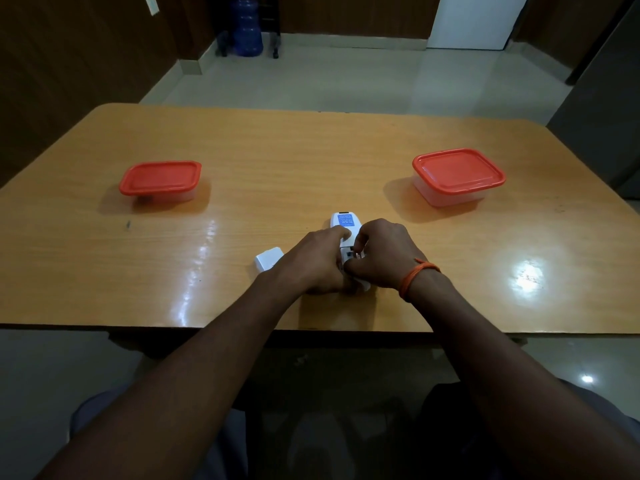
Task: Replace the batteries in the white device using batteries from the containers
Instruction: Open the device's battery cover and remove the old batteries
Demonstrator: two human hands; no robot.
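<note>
The white device [343,223] lies face down near the table's front middle, a blue label on its far end and its battery bay uncovered. My left hand [311,261] holds it down along its left side. My right hand [381,258] pinches at something in the open bay; whether it grips a battery is hidden by the fingers. The white battery cover [268,259] lies just left of my left hand. Two clear containers with red lids stand closed: one at the left [161,181], one at the right [457,176].
The wooden table [277,161] is glossy with light glare at the front right. Its front edge runs just under my forearms. Beyond it are a tiled floor, a blue water jug [246,27] and a white door.
</note>
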